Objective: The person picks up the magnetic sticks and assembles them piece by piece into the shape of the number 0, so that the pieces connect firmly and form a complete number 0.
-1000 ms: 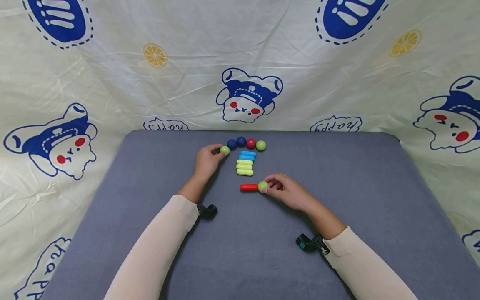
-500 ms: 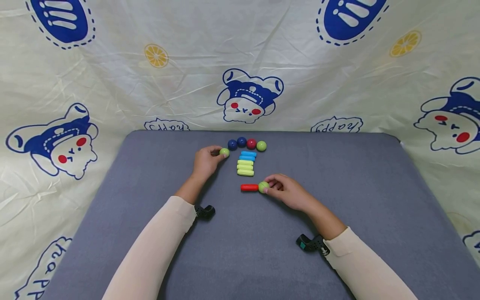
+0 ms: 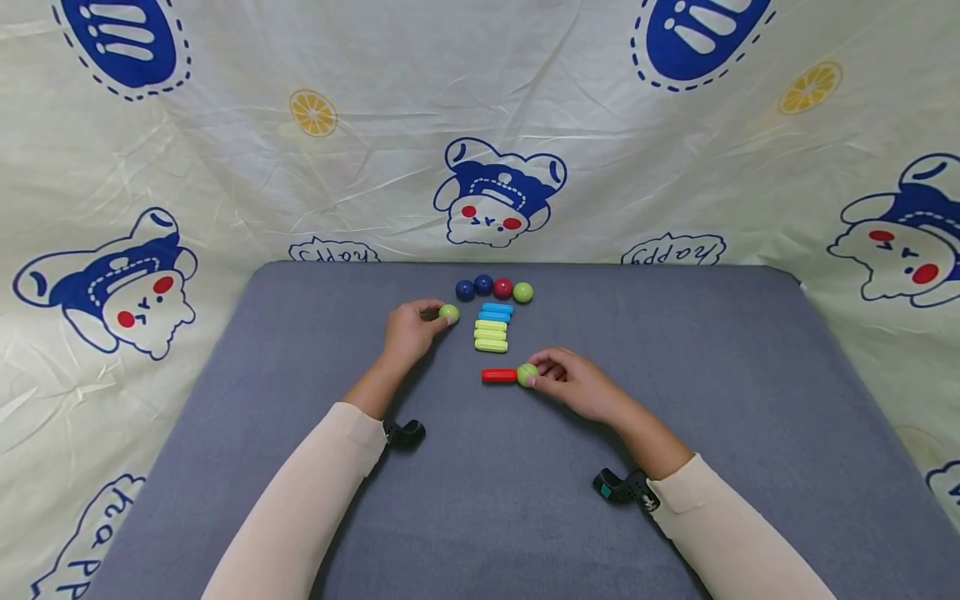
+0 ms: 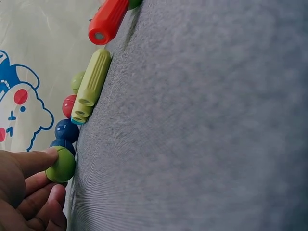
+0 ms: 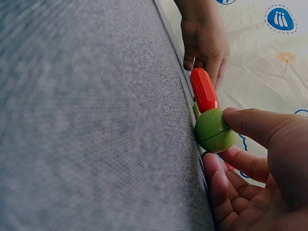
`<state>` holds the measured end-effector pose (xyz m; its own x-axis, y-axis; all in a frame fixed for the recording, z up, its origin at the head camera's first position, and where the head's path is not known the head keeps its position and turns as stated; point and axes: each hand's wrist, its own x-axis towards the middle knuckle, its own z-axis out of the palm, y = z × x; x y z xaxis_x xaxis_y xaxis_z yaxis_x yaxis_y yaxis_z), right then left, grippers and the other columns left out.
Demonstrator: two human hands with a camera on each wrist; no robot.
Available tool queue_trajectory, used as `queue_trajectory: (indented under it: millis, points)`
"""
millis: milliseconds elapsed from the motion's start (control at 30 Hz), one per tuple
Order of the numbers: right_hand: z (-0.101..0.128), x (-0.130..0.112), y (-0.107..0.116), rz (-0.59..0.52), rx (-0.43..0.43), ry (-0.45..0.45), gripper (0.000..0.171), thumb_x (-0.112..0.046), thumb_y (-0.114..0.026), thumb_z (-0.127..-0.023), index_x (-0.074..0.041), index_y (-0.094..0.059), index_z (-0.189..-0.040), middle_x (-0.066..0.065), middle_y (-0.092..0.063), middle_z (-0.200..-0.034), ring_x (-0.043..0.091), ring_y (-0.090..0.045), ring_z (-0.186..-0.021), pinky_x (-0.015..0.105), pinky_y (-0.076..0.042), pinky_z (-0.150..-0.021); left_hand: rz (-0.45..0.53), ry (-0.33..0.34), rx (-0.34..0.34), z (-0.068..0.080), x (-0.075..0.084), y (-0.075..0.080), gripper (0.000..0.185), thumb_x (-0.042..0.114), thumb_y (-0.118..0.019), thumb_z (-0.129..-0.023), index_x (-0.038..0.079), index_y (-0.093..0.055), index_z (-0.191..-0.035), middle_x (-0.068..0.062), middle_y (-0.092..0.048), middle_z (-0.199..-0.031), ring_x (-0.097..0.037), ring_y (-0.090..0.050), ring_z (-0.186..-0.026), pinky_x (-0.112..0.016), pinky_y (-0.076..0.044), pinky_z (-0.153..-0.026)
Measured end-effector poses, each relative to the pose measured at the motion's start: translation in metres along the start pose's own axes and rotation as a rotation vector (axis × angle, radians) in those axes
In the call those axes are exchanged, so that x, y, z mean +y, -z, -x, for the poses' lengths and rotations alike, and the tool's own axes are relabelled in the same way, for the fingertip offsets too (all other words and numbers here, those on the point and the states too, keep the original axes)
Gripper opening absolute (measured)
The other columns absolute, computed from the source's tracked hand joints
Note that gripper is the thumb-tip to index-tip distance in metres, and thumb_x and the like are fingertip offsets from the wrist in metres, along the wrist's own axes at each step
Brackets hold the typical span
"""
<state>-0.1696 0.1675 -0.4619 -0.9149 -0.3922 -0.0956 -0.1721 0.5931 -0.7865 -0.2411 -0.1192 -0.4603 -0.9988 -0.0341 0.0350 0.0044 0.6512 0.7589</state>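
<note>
I see left hand (image 3: 407, 330) pinching green ball (image 3: 448, 313) | right hand (image 3: 576, 385) pinching second green ball (image 3: 527, 374), touching red stick (image 3: 498, 376) | grey mat (image 3: 750, 400)

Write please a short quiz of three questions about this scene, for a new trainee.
1. True or false: the red stick touches the green ball in the right hand.
2. How many balls lie in the row at the far edge of the grey mat? A) two B) four C) six
3. What does the left hand hold?

Key:
1. True.
2. B: two blue, one red, one green.
3. A second green ball, pinched in its fingertips.
</note>
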Motion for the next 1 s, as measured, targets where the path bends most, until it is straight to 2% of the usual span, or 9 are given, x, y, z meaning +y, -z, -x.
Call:
queue_trajectory:
  millis: [333, 633, 867, 1000]
  points:
    - [0.001, 0.001, -0.002, 0.002, 0.005, -0.002, 0.033, -0.025, -0.07, -0.097, -0.007, -0.065, -0.124, 0.009, -0.064, -0.11, 0.018, -0.059, -0.094, 0.034, -0.049, -0.085, -0.001, 0.002, -0.035, 0.009, -0.003, 0.0, 0.034, 0.027, -0.076, -0.092, 0.007, -0.074, -0.12, -0.01, -0.073, -0.124, -0.028, -0.068, -0.114, -0.043, -0.052, -0.098]
    - [0.0, 0.001, -0.001, 0.002, 0.003, 0.001, 0.032, -0.026, -0.069, -0.097, -0.008, -0.065, -0.123, 0.009, -0.064, -0.111, 0.018, -0.059, -0.094, 0.034, -0.049, -0.085, 0.009, -0.011, -0.063, 0.019, -0.005, 0.004, 0.035, 0.027, -0.077, -0.091, 0.007, -0.074, -0.12, -0.011, -0.073, -0.123, -0.028, -0.068, -0.11, -0.043, -0.053, -0.096]
    - [0.0, 0.0, 0.0, 0.004, 0.002, 0.008, 0.032, -0.026, -0.069, -0.097, -0.008, -0.065, -0.124, 0.009, -0.064, -0.111, 0.018, -0.059, -0.094, 0.034, -0.049, -0.085, 0.013, -0.023, -0.068, 0.028, -0.004, 0.008, 0.03, 0.025, -0.077, -0.09, 0.008, -0.075, -0.115, -0.011, -0.074, -0.118, -0.026, -0.068, -0.101, -0.039, -0.053, -0.088]
    - [0.0, 0.0, -0.001, 0.005, 0.006, 0.006, 0.033, -0.027, -0.069, -0.097, -0.008, -0.065, -0.124, 0.009, -0.064, -0.111, 0.018, -0.059, -0.094, 0.035, -0.049, -0.085, 0.028, -0.007, -0.094, 0.033, -0.005, 0.01, 0.033, 0.027, -0.078, -0.09, 0.009, -0.075, -0.117, -0.011, -0.074, -0.119, -0.025, -0.068, -0.095, -0.037, -0.053, -0.083]
